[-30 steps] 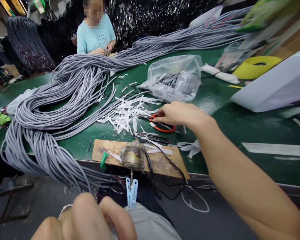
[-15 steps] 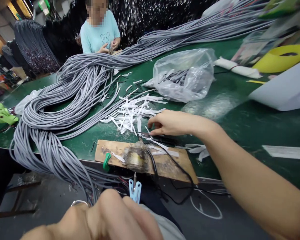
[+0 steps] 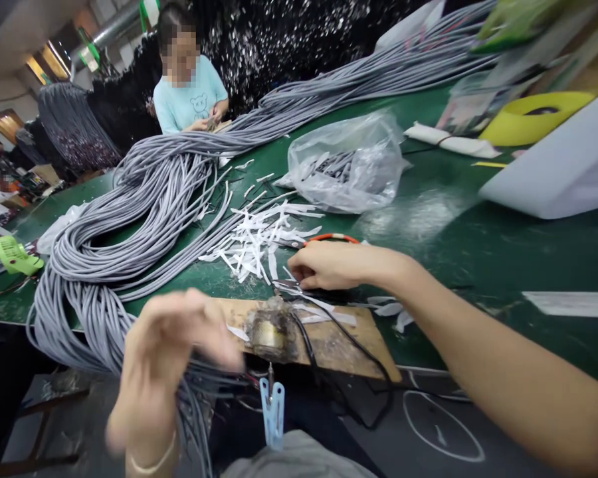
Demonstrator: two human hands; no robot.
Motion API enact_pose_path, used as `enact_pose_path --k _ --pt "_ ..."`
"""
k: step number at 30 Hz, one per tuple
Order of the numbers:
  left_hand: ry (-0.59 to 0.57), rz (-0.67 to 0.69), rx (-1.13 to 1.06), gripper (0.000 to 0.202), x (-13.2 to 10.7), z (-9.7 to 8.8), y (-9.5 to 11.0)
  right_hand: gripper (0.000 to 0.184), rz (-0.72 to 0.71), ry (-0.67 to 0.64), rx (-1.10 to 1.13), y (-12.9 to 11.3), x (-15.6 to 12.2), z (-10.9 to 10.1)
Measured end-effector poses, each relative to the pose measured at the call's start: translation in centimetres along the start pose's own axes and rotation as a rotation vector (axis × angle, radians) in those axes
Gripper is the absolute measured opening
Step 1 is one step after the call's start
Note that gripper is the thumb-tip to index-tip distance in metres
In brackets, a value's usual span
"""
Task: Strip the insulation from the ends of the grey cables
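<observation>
Head view: the right hand (image 3: 329, 265) has drawn back toward the near edge of the tabletop (image 3: 453, 226). A second ago its fingers lay on the red-handled scissors (image 3: 331, 238); now the scissors lie bare just behind its knuckles, untouched. Its fingertips curl down together onto a dark tool (image 3: 299, 288) that lies at the far edge of the wooden board (image 3: 349, 342). They touch the tool, but whether they are clamped around it or only pressing on it I cannot tell, since the hand hides the contact. So the work in hand has passed from the scissors to this dark tool, which is still flat on the tabletop and not lifted. The left hand (image 3: 174, 338) has changed more: it was a low fist near the lap, and now it is raised and blurred with motion in front of the grey cables (image 3: 129, 219) where they spill over the near edge. Its fingers look apart, and nothing shows between them. On the board, near the left hand, sits a scorched metal lump (image 3: 269, 328), and a blue peg (image 3: 273, 406) stands just below it. White strips (image 3: 264, 232) are scattered beyond the board, a plastic bag (image 3: 349, 162) lies farther back, and a co-worker (image 3: 189, 99) sits at the far edge, hands apart from these.
</observation>
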State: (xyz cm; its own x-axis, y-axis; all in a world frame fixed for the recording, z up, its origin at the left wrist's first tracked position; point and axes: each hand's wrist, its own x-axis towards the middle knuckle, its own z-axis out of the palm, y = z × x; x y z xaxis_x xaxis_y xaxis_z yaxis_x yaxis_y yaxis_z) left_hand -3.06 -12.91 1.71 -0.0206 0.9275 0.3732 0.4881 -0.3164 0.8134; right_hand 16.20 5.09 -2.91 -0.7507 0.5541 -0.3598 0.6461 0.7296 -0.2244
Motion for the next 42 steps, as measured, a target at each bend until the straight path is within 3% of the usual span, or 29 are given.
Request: enact_pose_path --k 2,5,7,9,12,15,18,23,28,32,34,37,39,42 --pt "-0.072 -0.061 0.024 0.033 4.1 0.4 -2.4 0.018 -0.014 0.010 -0.005 -0.1 0.0 -0.1" --pt "-0.100 -0.223 0.435 0.025 10.4 0.6 -7.1 0.020 -0.012 0.019 -0.029 -0.2 0.0 -0.1" --pt "-0.131 -0.250 0.522 0.023 13.6 1.1 -9.9 0.021 -0.013 0.031 -0.026 -0.3 0.0 -0.1" --pt "-0.160 -0.262 0.600 0.018 15.5 2.0 -11.9 0.021 -0.016 0.043 0.000 -0.2 0.1 0.0" --pt "-0.157 -0.280 0.741 0.015 16.5 3.9 -13.1 0.018 -0.020 0.051 0.041 0.2 0.1 -0.2" --pt "-0.115 -0.278 0.867 0.013 16.4 5.6 -13.2 0.020 0.025 0.113 0.037 1.1 -0.2 -0.6" --pt "-0.063 -0.282 0.933 0.018 16.1 6.1 -13.1 0.021 0.132 0.196 0.014 1.9 -0.9 -1.1" --pt "0.130 -0.304 0.930 0.028 16.7 4.7 -13.0 0.018 0.212 0.147 0.048 2.3 -1.3 -1.4" --pt "0.270 -0.218 0.840 0.035 17.0 3.0 -12.1 0.025 0.405 0.347 -0.022 2.1 -0.7 -1.6" --pt "0.330 -0.033 0.678 0.027 16.0 4.0 -10.7 0.021 0.236 0.392 0.107 0.3 0.4 -0.6" --pt "0.302 0.121 0.605 0.022 15.1 5.3 -9.8 0.017 0.111 0.337 0.153 -1.1 0.9 0.3" --pt "0.059 0.328 0.553 0.025 13.5 7.6 -8.2 0.021 0.061 0.349 0.171 -3.0 1.5 1.4" --pt "-0.059 0.367 0.601 0.025 12.7 8.7 -7.2 0.022 0.071 0.358 0.171 -3.6 1.7 1.8" --pt "0.008 0.280 0.772 0.026 12.4 8.8 -6.4 0.020 0.077 0.358 0.176 -3.9 2.1 2.1"
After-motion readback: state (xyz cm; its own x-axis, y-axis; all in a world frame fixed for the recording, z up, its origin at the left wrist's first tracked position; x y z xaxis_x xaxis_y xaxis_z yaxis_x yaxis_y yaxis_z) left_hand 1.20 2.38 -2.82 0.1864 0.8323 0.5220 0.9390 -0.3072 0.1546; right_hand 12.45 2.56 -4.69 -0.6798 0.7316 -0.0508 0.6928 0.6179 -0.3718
